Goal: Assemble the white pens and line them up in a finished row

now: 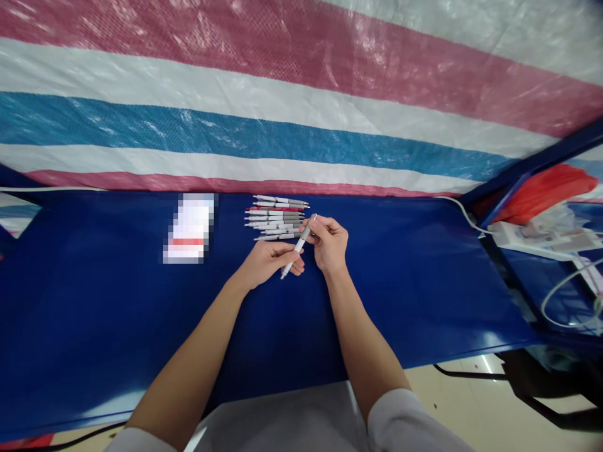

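Observation:
A white pen with a grey grip (299, 243) is held slantwise between both hands over the blue table. My left hand (269, 260) pinches its white barrel between thumb and fingers, low down. At the upper, grey end, the thumb and fingertips of my right hand (330, 243) close round the pen near its silver tip. Just beyond the hands, several white and grey pens (273, 220) lie side by side in a row. One red pen (268, 209) is among them. The near right end of the row is partly hidden by my right hand.
Left of the pens lies a blurred-out white rectangular item (191, 229). A striped plastic sheet (282, 125) hangs behind the blue table (405, 295). At far right are a white power strip (537, 242), cables and a red plastic bag (546, 188).

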A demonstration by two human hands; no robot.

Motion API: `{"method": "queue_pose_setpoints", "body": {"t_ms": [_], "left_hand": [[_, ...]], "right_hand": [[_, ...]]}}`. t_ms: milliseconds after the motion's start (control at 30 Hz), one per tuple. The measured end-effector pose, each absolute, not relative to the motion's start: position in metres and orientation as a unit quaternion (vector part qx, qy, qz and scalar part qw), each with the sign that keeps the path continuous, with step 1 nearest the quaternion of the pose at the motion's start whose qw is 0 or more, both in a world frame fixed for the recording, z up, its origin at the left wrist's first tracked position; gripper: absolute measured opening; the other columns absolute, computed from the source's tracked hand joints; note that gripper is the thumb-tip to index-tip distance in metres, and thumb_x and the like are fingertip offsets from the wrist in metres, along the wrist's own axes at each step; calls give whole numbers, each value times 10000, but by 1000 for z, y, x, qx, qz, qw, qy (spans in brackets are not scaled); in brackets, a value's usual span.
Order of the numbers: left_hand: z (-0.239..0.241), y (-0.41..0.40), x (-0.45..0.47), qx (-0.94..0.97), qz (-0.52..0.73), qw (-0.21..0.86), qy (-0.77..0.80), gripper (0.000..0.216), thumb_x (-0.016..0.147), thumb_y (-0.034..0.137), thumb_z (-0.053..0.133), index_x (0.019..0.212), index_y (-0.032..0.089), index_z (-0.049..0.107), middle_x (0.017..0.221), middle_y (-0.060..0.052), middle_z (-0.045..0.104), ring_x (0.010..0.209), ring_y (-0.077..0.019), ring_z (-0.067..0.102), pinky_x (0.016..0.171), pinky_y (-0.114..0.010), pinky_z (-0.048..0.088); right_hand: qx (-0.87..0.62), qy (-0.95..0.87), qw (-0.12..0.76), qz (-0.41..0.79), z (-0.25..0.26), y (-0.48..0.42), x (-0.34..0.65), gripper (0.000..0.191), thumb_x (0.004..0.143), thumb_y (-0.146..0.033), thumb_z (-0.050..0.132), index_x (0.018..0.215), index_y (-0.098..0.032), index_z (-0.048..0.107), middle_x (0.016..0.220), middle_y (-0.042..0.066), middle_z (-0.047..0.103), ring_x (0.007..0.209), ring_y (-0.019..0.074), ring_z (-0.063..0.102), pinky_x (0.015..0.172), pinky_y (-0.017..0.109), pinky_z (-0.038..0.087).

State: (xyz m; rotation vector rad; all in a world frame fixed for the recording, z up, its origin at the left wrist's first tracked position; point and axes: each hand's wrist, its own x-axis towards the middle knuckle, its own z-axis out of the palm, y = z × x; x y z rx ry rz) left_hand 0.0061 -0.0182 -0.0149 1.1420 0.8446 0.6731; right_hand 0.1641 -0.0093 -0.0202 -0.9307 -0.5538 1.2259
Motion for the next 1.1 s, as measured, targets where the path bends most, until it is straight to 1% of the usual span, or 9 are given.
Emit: {"method": "queue_pose_setpoints", "body": {"t_ms": [167,267,367,467,567,633,733,800,1100], "left_hand": [[-13,-16,4,491,266,751,351,404,785,480,750,972,122,747,793,-104,766,691,-223,740,692,-353,615],[-15,-17,8,538,307,682,389,377,803,471,728,978,138,757,853,-95,772,775,-229,741,765,-355,607],[-22,-19,12,591,363,573,437,328,758,418,766,973,170,767,896,-58,772,802,-222,731,772,-328,598],[-28,-20,13,594,404,527,453,307,723,373,791,959,179,773,927,-42,771,809,-217,728,788,-319,593],[-27,-19,9,582,392,550,453,299,752,375,770,971,171,771,881,-47,772,796,-213,731,800,-329,592],[-22,-18,5,562,358,600,443,321,774,403,755,984,161,767,845,-59,770,772,-214,733,782,-342,597],[-15,-17,1,507,316,687,413,372,773,443,759,980,135,761,863,-102,771,764,-227,736,757,-362,604],[-13,-17,0,492,303,709,404,377,773,449,760,964,125,761,876,-119,769,775,-232,736,753,-364,604],[-27,-16,2,562,365,585,456,332,769,385,759,1018,166,767,863,-54,773,800,-210,734,829,-349,582]], "right_hand": [[-402,-246,674,569,-19,-10,165,257,614,-346,843,765,-216,680,752,-9,761,653,142,730,556,223,613],[-414,-242,680,555,-20,-9,165,259,622,-337,835,801,-221,689,779,-12,766,683,138,733,576,217,611],[-429,-249,684,535,-21,-8,165,250,629,-318,833,807,-223,687,785,-18,765,713,138,735,602,222,612],[-434,-261,685,524,-22,-9,163,240,635,-304,836,808,-225,690,778,-29,759,725,134,733,625,225,615],[-441,-266,685,516,-22,-10,161,231,634,-298,836,801,-225,694,765,-39,749,711,131,728,624,228,615],[-440,-269,680,521,-22,-10,161,220,642,-296,827,801,-223,693,774,-35,750,706,132,726,628,236,616],[-430,-274,659,553,-20,-10,161,205,666,-309,799,819,-220,695,807,-18,758,704,137,724,638,251,618],[-426,-275,645,572,-19,-11,162,204,674,-316,783,832,-218,698,820,-10,761,703,142,724,633,255,615],[-421,-302,649,557,-21,-10,163,188,721,-331,764,870,-234,703,866,-21,744,745,136,727,683,263,620]]}}
